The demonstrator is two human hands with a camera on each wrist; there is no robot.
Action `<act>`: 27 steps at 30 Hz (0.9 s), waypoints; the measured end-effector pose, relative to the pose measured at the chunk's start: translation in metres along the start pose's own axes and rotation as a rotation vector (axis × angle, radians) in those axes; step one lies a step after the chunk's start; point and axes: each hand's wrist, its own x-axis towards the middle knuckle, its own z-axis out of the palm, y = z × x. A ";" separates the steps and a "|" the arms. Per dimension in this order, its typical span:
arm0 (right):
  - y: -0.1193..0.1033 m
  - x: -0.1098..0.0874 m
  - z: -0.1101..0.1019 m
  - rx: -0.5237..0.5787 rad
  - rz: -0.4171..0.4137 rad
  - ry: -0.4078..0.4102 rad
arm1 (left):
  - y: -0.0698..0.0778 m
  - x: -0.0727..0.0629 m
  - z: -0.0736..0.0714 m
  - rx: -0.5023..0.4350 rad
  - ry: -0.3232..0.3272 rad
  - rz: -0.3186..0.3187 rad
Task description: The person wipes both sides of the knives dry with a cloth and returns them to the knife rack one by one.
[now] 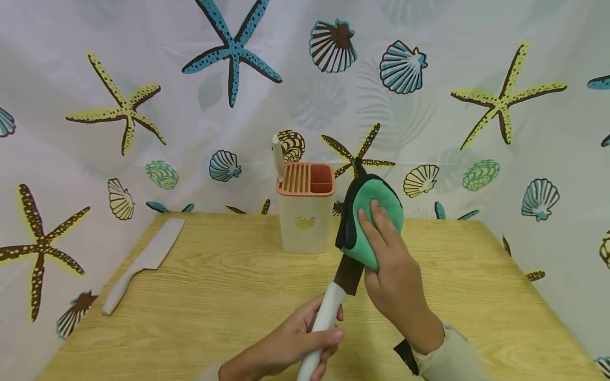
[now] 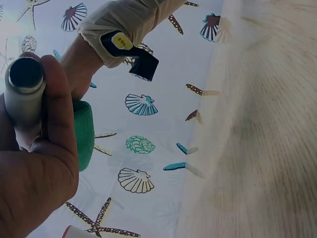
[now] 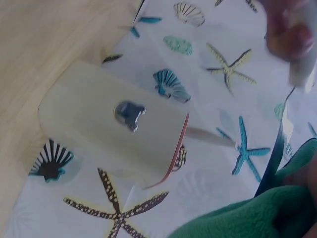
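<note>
My left hand (image 1: 293,333) grips the white handle (image 1: 329,312) of a knife, which points up and slightly right above the table. The dark lower part of its blade (image 1: 349,275) shows; the rest is hidden by a green cloth (image 1: 364,253) with a black edge. With fingers laid along the front of the cloth, my right hand (image 1: 397,272) holds it folded round the blade; the thumb is hidden. In the left wrist view, the handle's round butt end (image 2: 27,74) faces the camera. The right wrist view shows the cloth (image 3: 233,218) against the thin blade (image 3: 277,148).
A cream knife holder (image 1: 296,241) with an orange slotted top stands at the table's back, one white-handled knife (image 1: 278,159) in it. At the left edge of the wooden table (image 1: 229,286) lies a cleaver (image 1: 159,243). A shell-and-starfish patterned sheet (image 1: 286,116) surrounds the back and sides.
</note>
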 end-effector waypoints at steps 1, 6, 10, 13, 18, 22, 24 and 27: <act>0.003 0.003 0.000 0.006 0.023 -0.002 | 0.001 0.000 0.000 0.001 0.002 0.006; 0.025 0.018 -0.003 0.120 0.209 -0.097 | 0.007 -0.002 0.000 0.012 0.014 0.005; 0.051 0.028 -0.014 0.429 0.547 -0.274 | 0.011 -0.003 -0.001 0.073 0.023 0.029; 0.068 0.030 -0.023 0.711 0.851 -0.356 | 0.012 -0.002 -0.002 0.110 0.061 0.062; 0.085 0.026 -0.036 1.036 1.086 -0.338 | 0.011 0.000 -0.004 0.072 0.108 0.104; 0.078 0.020 -0.048 1.138 1.044 -0.249 | 0.010 -0.001 -0.005 0.022 0.084 0.058; 0.066 0.017 -0.050 1.097 0.992 -0.180 | 0.009 -0.001 -0.005 -0.004 0.088 0.019; 0.037 0.010 -0.048 0.919 0.798 -0.055 | 0.010 0.001 -0.004 -0.042 0.134 -0.024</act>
